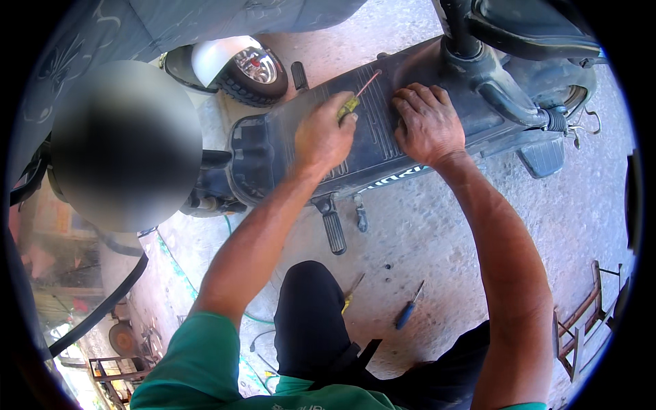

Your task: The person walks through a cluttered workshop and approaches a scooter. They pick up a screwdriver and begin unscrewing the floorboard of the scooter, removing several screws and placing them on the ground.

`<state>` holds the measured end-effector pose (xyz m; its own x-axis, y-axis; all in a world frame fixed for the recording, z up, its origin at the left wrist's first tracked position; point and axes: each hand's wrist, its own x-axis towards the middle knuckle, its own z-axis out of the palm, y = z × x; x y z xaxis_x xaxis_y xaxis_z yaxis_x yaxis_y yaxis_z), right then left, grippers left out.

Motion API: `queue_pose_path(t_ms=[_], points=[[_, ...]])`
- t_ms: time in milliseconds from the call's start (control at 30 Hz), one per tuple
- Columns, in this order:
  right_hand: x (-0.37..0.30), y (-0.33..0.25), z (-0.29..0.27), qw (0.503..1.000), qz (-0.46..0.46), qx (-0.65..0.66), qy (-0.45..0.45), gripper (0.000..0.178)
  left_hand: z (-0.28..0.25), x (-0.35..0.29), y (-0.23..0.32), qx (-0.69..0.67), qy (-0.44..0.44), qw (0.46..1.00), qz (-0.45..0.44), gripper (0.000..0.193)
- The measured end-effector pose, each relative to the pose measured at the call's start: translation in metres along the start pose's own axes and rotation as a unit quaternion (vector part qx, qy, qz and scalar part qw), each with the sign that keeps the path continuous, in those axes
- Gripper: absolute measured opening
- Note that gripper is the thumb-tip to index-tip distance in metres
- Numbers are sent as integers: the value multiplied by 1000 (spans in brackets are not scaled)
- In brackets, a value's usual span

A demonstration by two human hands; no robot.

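Note:
My left hand (322,137) grips a screwdriver (355,99) with a yellow handle and a red-tinted shaft, its tip pointing at the ribbed black floorboard (372,143) of a scooter lying in front of me. My right hand (427,123) rests flat, fingers spread, on the same floorboard just right of the screwdriver tip. It holds nothing. Both forearms reach up from the lower edge.
On the concrete ground lie a blue-handled screwdriver (408,311) and a yellow-handled one (350,295) near my black-trousered knee (311,307). A footpeg (333,229) sticks out below the floorboard. A scooter wheel (254,74) is at upper left; a metal frame (581,321) stands at right.

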<state>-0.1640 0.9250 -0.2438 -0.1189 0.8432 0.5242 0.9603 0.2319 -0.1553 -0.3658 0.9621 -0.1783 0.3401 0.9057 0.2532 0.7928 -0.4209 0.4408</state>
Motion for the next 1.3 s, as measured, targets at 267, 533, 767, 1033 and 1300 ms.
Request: queue_pose_path(t_ms=[267, 533, 767, 1033, 1300], points=[[3, -4, -2, 1000, 4, -9, -24, 44, -50, 46, 5, 157, -123, 976, 90, 38], [2, 2, 0, 999, 11, -3, -30, 44, -74, 140, 57, 315, -296, 869, 239, 34], [2, -3, 1, 999, 4, 17, -35, 42, -59, 179, 73, 390, -359, 781, 331, 35], [-2, 3, 9, 999, 0, 33, -1, 41, -66, 144, 37, 245, -277, 912, 176, 37], [2, 4, 10, 998, -12, 41, 42, 43, 19, 3, 7, 53, 44, 997, 27, 36]])
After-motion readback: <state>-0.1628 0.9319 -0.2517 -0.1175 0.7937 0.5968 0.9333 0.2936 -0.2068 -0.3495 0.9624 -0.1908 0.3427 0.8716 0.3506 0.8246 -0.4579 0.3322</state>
